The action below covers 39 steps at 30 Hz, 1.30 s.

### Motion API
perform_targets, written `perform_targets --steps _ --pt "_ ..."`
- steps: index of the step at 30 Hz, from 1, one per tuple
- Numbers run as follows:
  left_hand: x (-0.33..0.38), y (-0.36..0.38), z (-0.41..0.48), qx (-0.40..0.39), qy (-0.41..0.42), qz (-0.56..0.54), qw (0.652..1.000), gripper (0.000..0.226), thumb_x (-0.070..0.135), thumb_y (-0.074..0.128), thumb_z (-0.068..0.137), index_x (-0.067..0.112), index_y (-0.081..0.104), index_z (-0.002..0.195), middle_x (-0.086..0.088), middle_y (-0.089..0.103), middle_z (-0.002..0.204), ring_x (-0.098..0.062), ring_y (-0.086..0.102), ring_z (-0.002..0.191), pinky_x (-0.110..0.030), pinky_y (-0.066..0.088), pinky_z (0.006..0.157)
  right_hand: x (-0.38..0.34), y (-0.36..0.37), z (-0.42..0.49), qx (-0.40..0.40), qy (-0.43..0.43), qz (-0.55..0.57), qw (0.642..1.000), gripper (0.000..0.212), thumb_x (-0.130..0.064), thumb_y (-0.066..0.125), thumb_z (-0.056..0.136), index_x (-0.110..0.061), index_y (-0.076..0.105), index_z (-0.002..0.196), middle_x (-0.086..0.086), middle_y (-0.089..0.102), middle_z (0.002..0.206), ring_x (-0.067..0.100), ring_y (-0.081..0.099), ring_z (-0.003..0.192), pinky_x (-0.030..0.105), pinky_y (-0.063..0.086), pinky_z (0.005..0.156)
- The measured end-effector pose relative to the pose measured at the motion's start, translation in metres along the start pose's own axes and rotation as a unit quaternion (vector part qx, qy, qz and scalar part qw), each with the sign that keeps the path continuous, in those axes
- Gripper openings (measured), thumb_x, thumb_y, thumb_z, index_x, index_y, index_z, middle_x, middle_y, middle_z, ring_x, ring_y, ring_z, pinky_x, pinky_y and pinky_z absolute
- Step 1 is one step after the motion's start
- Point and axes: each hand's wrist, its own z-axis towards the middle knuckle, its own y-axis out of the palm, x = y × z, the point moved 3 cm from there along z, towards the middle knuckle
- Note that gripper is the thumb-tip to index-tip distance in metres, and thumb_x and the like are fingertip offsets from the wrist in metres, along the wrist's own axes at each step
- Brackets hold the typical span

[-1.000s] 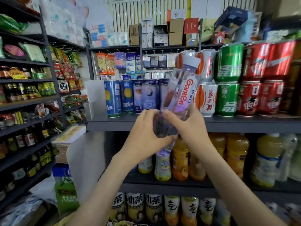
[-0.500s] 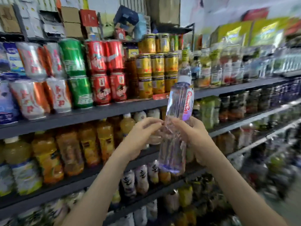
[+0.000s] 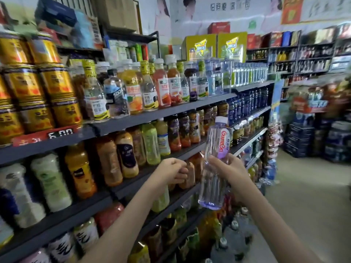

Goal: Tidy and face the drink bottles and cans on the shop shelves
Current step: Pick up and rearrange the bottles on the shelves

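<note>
Right hand [image 3: 230, 170] is up in front of the shelving, fingers wrapped round the middle of a clear plastic water bottle with a white cap and a red-lettered purple label [image 3: 212, 186]. The bottle is in the air, cap up and leaning a bit to the right, out in front of the second and third shelves and not resting on either. Left hand [image 3: 173, 170] is at about the same height just to the left. It's curled into a loose fist with nothing visible in it, and it's not touching the bottle.

Behind the hands, the second shelf is packed with orange, green and brown plastic drink bottles [image 3: 123, 160], pretty blurry. Up top on the left are stacked gold cans [image 3: 38, 88], with a red price tag [image 3: 47, 135] reading 6.00 on the edge below them. Next come mixed juice bottles with white caps [image 3: 161, 88], then small clear water bottles [image 3: 248, 73] further down. Two yellow cardboard boxes [image 3: 201, 47] sit above those.

The dark grey metal shelves [image 3: 171, 112] run along the left. The pale beige floor [image 3: 313, 196] has dark wrapped drink packs [image 3: 303, 141] stacked at the far end, and there are posters [image 3: 190, 12] on the back wall.
</note>
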Motion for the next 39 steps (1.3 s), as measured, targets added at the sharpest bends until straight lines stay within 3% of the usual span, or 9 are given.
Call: perform_targets --steps 4,8,14,19,22,26,31,37,39 --pt "0.018 0.056 0.078 -0.026 0.037 0.024 0.999 0.015 0.021 0.049 0.096 0.01 0.06 0.097 -0.006 0.064 0.088 -0.019 0.064 0.082 -0.032 0.056 0.078 0.018 -0.053 0.071 0.031 -0.013 -0.035 0.999 0.026 -0.033 0.074 0.078 -0.019 0.061 0.096 -0.002 0.072 0.086 0.006 0.069 0.071 0.019 0.05 0.062" --pt "0.048 0.101 0.165 -0.023 0.072 0.038 0.996 0.015 0.019 0.048 0.096 0.014 0.059 0.088 -0.004 0.063 0.081 -0.013 0.06 0.07 -0.023 0.053 0.064 0.023 -0.101 0.155 0.047 -0.037 -0.068 0.996 0.03 -0.034 0.076 0.076 -0.017 0.063 0.097 -0.002 0.073 0.084 0.009 0.07 0.075 0.023 0.052 0.067" --pt "0.113 0.165 0.281 0.017 0.121 0.07 0.99 0.013 0.021 0.053 0.094 0.017 0.06 0.084 -0.009 0.067 0.086 -0.022 0.065 0.079 -0.041 0.055 0.083 0.017 -0.177 0.279 0.055 -0.069 -0.107 0.99 0.033 -0.041 0.075 0.071 -0.02 0.064 0.093 0.003 0.073 0.084 0.019 0.07 0.082 0.039 0.055 0.082" --pt "0.145 0.222 0.367 0.057 0.151 0.123 0.979 0.011 0.029 0.056 0.088 0.023 0.062 0.081 -0.004 0.069 0.08 -0.023 0.067 0.08 -0.048 0.055 0.08 0.017 -0.241 0.368 0.056 -0.098 -0.102 0.988 0.052 -0.057 0.073 0.055 -0.02 0.064 0.09 0.003 0.073 0.085 0.021 0.07 0.084 0.046 0.054 0.086" --pt "0.169 0.25 0.41 0.124 0.18 0.146 0.965 0.011 0.031 0.055 0.087 0.024 0.063 0.085 0.001 0.069 0.079 -0.02 0.066 0.082 -0.042 0.055 0.079 0.016 -0.279 0.423 0.035 -0.124 -0.097 0.987 0.064 -0.065 0.071 0.05 -0.021 0.063 0.095 0.001 0.072 0.089 0.019 0.07 0.086 0.041 0.055 0.084" --pt "0.206 0.279 0.458 0.231 0.206 0.179 0.934 0.015 0.034 0.054 0.09 0.023 0.062 0.096 0.005 0.067 0.09 -0.014 0.062 0.088 -0.033 0.052 0.079 0.009 -0.323 0.493 -0.006 -0.162 -0.09 0.983 0.054 -0.059 0.073 0.056 -0.022 0.062 0.094 -0.001 0.072 0.083 0.018 0.07 0.08 0.034 0.056 0.071" --pt "0.251 0.291 0.501 0.36 0.23 0.196 0.882 0.02 0.033 0.056 0.091 0.021 0.054 0.107 0.012 0.056 0.094 -0.004 0.053 0.083 -0.02 0.042 0.069 -0.005 -0.35 0.573 -0.062 -0.189 -0.028 0.98 0.03 -0.037 0.076 0.072 -0.021 0.065 0.094 -0.001 0.073 0.084 0.019 0.07 0.081 0.034 0.055 0.076" --pt "0.282 0.263 0.535 0.557 0.225 0.265 0.754 0.059 0.031 0.062 0.087 0.005 0.035 0.133 -0.011 0.04 0.129 -0.026 0.04 0.119 -0.036 0.037 0.098 -0.015 -0.333 0.638 -0.108 -0.228 0.025 0.967 0.017 -0.028 0.075 0.077 -0.02 0.065 0.089 -0.006 0.072 0.075 0.009 0.067 0.068 0.022 0.051 0.061" --pt "0.288 0.257 0.552 0.579 0.198 0.291 0.736 0.075 0.037 0.064 0.085 0.002 0.025 0.139 -0.015 0.034 0.137 -0.03 0.032 0.127 -0.036 0.031 0.104 -0.018 -0.323 0.652 -0.111 -0.237 0.029 0.965 0.018 -0.031 0.076 0.076 -0.024 0.065 0.089 -0.008 0.071 0.073 0.008 0.066 0.066 0.022 0.052 0.062"
